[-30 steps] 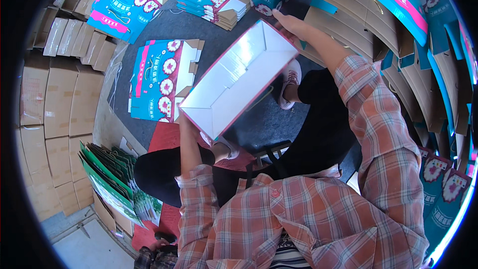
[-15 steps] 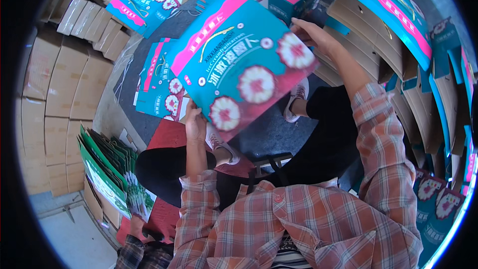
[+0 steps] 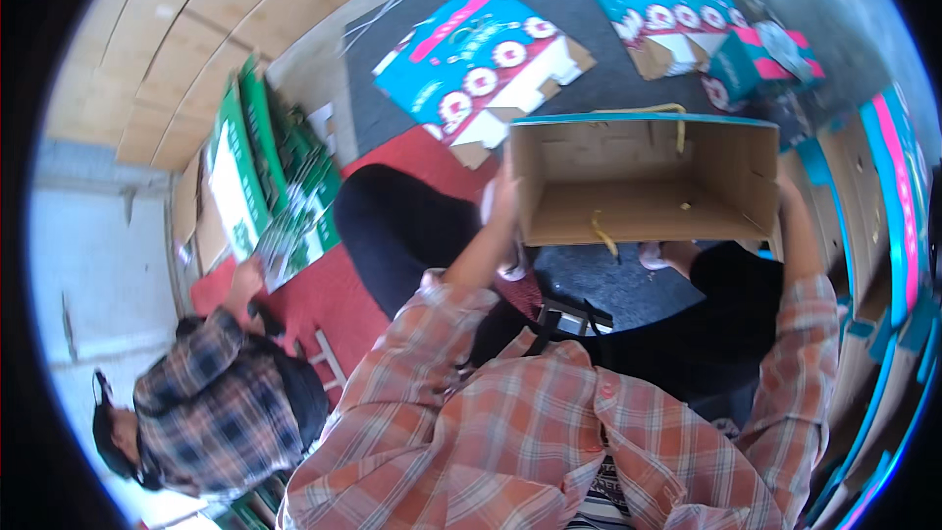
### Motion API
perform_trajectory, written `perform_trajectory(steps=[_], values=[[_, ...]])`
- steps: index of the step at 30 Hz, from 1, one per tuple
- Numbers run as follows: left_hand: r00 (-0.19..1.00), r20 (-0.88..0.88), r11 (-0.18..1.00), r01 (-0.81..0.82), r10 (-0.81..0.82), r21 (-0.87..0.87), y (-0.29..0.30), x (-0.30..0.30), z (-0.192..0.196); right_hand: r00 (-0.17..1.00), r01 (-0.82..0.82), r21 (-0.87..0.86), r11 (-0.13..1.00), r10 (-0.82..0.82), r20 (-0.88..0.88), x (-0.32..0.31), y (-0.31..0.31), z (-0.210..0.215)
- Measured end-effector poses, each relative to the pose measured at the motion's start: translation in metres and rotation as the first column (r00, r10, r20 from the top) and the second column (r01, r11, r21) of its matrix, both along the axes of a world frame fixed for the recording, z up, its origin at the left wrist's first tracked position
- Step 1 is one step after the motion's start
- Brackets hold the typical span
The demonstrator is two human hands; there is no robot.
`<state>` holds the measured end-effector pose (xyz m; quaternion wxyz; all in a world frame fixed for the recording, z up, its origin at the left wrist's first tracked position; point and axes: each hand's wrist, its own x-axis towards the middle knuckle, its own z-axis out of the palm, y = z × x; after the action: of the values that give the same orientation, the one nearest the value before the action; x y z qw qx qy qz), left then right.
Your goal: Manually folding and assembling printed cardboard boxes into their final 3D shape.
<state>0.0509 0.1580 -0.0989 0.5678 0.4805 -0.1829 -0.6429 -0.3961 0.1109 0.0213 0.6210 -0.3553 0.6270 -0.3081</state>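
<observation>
Head view shows the box [image 3: 643, 186] held open-side-up over the lap, left hand [image 3: 506, 198] flat against its left wall, right hand [image 3: 790, 198] gripping the right wall; it seems mid-assembly. Next likely calls for folding flaps squarely

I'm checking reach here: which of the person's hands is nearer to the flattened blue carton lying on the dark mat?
Left. The left hand grips the open box's left wall, beside the flattened blue carton; the right hand holds the far wall.

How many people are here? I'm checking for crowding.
2: the wearer, holding the open cardboard box with left hand and right hand; a co-worker lower left. Others may be hidden.
</observation>
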Motion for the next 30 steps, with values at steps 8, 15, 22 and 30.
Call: perform_trajectory(steps=[8,15,22,30], values=[[0.884,0.454,0.988,0.146,-0.107,-0.053,0.006,-0.017,0.038,0.993,0.058,0.103,0.993,-0.047,-0.105,0.011,-0.006,0.001],[0.832,0.554,0.973,0.145,-0.022,-0.178,-0.015,-0.035,0.059,0.622,-0.459,0.067,0.886,0.374,-0.688,0.016,-0.041,0.004],[0.799,0.599,0.964,0.123,0.046,-0.237,-0.013,-0.038,0.070,0.165,-0.722,-0.265,0.639,-0.213,-0.963,0.100,-0.023,0.039],[0.672,0.730,0.956,0.113,0.128,-0.271,-0.015,-0.051,0.057,0.061,-0.805,-0.179,0.566,-0.220,-0.974,0.141,-0.050,0.045]])
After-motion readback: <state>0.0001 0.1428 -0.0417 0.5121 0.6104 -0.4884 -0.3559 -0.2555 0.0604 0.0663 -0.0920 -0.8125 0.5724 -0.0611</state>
